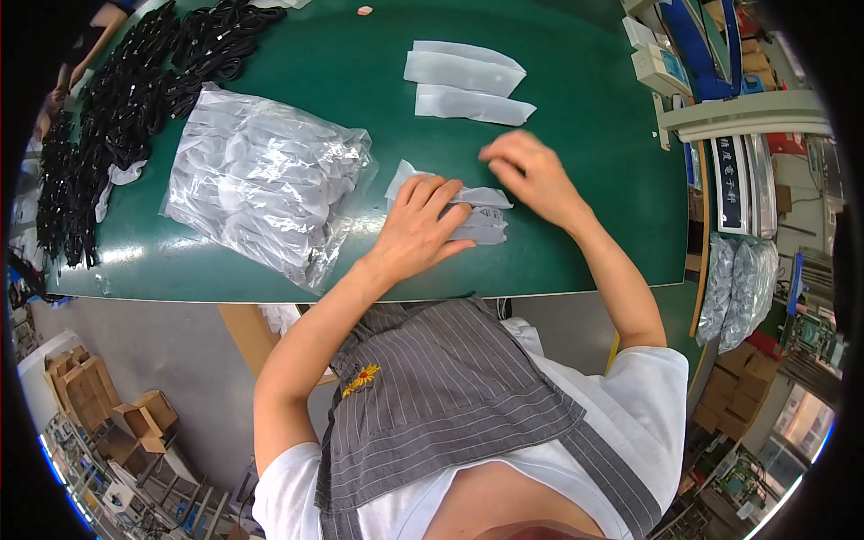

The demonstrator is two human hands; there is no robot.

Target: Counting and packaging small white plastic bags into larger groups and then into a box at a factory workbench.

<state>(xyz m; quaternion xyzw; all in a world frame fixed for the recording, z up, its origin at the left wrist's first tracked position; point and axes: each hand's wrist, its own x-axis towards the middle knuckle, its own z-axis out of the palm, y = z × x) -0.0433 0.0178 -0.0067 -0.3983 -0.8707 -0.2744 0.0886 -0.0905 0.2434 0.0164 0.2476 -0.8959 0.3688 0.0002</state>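
At the near left, a grey floor (175,346) is seen, with open brown cartons (85,391) stacked by the room's edge. Most of the scene is taken up by a table (589,112) with a glossy green top, on which lamp light is reflected near the left end. Beyond its right edge, filled plastic bags (738,283) are placed beside shelving and equipment. The far left of the top is covered by a tangled heap of black cables (135,108). Just right of that heap, a large clear bag (261,180) is packed with white sleeves. At the centre near the front edge, the left hand (418,225) is laid palm down, its fingers spread and slightly bent; crumpled white pouches (486,228) are pressed under its fingertips against the green top. To the right, the right hand (531,175) is raised just beside these pouches, its fingers loosely curled and nothing seen between them. Farther off, beyond both hands, two flat white strips (463,70) are laid one in front of the other.
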